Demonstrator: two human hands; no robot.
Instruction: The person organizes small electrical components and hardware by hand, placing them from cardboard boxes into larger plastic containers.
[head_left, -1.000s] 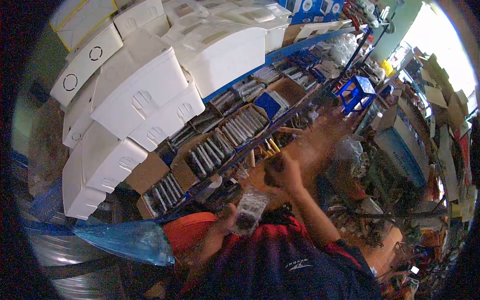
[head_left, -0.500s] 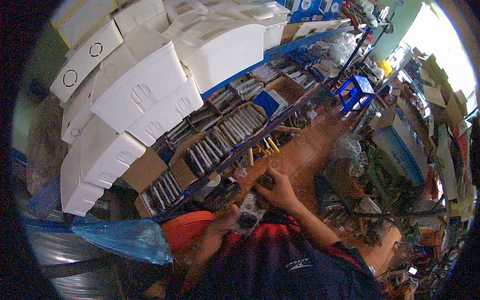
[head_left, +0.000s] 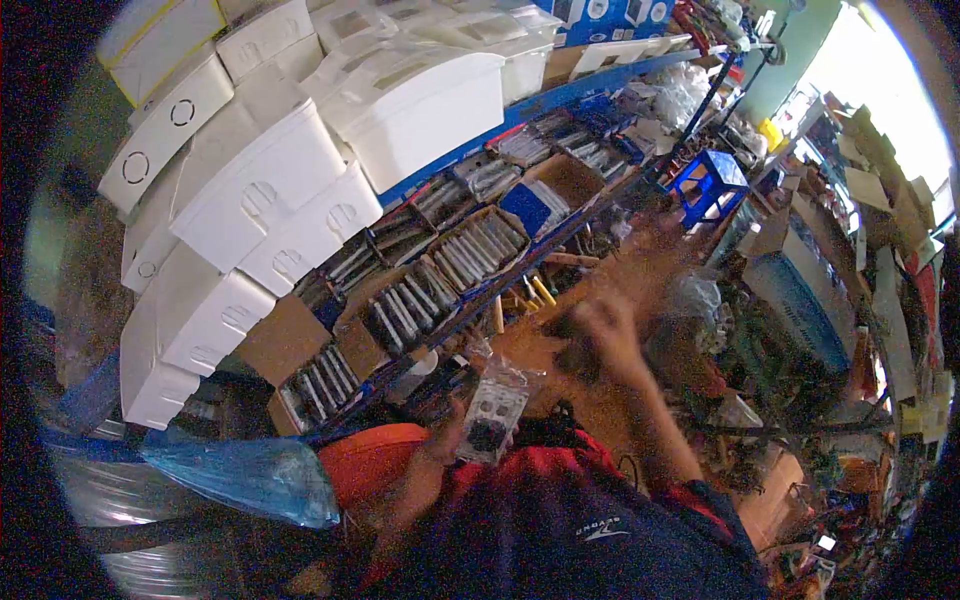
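Note:
Close to my chest, my left hand (head_left: 456,434) is closed on the edge of a clear plastic packet (head_left: 497,408). Inside the packet sits a pale rectangular plate with openings and a dark part at its lower end. My right hand (head_left: 606,328) is raised ahead and to the right of the packet, apart from it and smeared by motion. Something dark shows beside its fingers; I cannot tell whether the hand holds it. Nearest to both hands on the left are cardboard boxes (head_left: 352,338) filled with rows of similar packets.
White plastic enclosures (head_left: 290,180) are stacked on the shelf at upper left. A blue stool (head_left: 712,188) stands farther along the orange floor (head_left: 640,265). Cartons, including a blue one (head_left: 800,285), crowd the right side. A blue plastic bag (head_left: 245,480) lies at lower left.
My right hand has moved up and right, away from the packet. The packet now shows more fully in my left hand, tilted more upright.

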